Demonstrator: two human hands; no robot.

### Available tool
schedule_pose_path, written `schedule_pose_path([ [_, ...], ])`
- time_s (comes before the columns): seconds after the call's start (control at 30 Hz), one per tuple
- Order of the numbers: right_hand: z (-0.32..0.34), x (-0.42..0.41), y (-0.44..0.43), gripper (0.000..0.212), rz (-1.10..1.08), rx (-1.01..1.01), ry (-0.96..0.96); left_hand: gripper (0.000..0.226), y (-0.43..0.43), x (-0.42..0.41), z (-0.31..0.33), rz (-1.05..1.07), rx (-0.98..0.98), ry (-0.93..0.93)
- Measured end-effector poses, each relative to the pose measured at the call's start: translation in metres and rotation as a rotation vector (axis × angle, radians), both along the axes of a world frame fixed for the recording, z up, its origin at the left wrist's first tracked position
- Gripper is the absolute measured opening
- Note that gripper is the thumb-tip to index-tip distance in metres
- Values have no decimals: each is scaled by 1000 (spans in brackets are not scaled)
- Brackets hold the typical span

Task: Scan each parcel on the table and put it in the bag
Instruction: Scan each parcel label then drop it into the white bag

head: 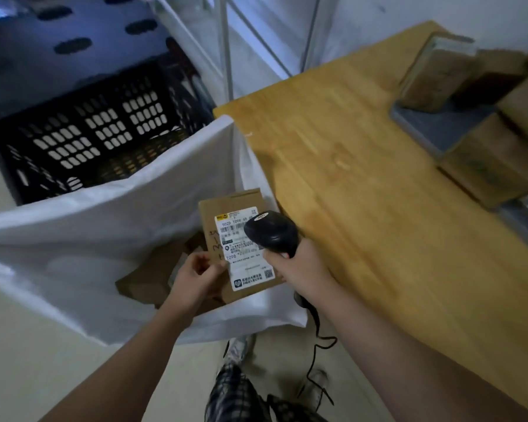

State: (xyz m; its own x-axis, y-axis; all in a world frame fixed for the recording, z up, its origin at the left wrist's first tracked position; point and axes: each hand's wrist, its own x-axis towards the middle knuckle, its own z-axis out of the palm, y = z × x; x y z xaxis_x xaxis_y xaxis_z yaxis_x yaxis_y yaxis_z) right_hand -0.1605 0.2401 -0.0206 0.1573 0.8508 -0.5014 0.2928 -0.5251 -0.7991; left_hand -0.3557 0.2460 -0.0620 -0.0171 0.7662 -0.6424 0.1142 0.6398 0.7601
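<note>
A flat brown cardboard parcel point(223, 239) with a white shipping label is held over the open mouth of the white bag point(110, 226). My left hand point(195, 277) pinches its lower left edge. My right hand point(299, 269) grips a black corded barcode scanner point(270, 231), whose head hovers over the label's upper right part. Inside the bag lie other brown cardboard parcels point(147, 278). More brown parcels point(439, 77) sit at the far right of the wooden table point(363, 178).
A black perforated plastic crate point(83, 138) stands behind the bag. A white metal frame point(226, 47) rises at the table's far corner. A grey tray point(439, 129) lies under the parcels on the table. The scanner's cable point(317, 345) hangs toward the floor.
</note>
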Motion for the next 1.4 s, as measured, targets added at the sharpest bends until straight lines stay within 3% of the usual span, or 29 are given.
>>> schedule_pose_path([
  [0.13, -24, -22, 14, 32, 74, -17, -86, 24, 9, -35, -19, -43, -66, 81],
  [0.27, -49, -39, 18, 27, 109, -4, -94, 42, 13, -57, -51, 97, -207, 183],
  [0.33, -61, -47, 24, 11, 144, -30, -76, 42, 27, -59, -72, 143, -260, 221],
  [0.4, -77, -53, 31, 17, 168, -55, -52, 34, 49, -58, -95, 127, -291, 264],
  [0.53, -132, -69, 44, 23, 208, -129, -56, 37, 86, -57, -161, -27, -284, 410],
  [0.63, -179, -81, 50, 25, 263, -135, -161, 40, 95, -57, -212, -94, -268, 484],
  [0.9, -259, -115, 67, 38, 176, -61, -302, 57, 101, -59, -303, 75, -124, 551],
  [1.13, -242, -107, 64, 29, 196, -62, -295, 55, 105, -61, -276, -89, -119, 693],
  [1.4, -150, -85, 32, 18, 206, -34, -251, 40, 95, -40, -178, -238, -19, 729],
])
